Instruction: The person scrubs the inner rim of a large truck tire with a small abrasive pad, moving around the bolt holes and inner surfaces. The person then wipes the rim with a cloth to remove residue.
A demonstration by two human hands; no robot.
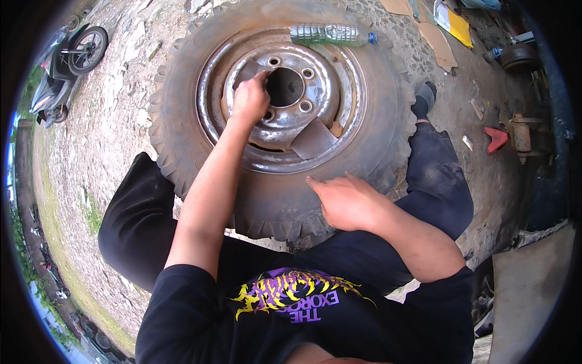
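Observation:
A large knobby tire point(282, 200) lies flat before me around a worn steel wheel rim point(284, 120). My left hand point(251, 98) is on the hub disc beside the center hole, its fingers on a dark sheet point(246, 73), seemingly sandpaper, partly hidden under them. My right hand point(348, 202) rests on the near sidewall, index finger extended, holding nothing. Another grey-brown sheet point(313, 139), also like sandpaper, lies across the rim's near right part, by a small tan scrap point(337, 129). A clear plastic bottle point(332, 35) with a blue cap lies across the far edge of the rim and the sidewall.
My bent legs flank the tire on rough, stony ground. Cardboard point(437, 44), a yellow and white packet point(454, 22), a red piece point(495, 139) and rusty metal parts point(520, 134) lie at the right. A motorcycle point(68, 68) stands at the far left.

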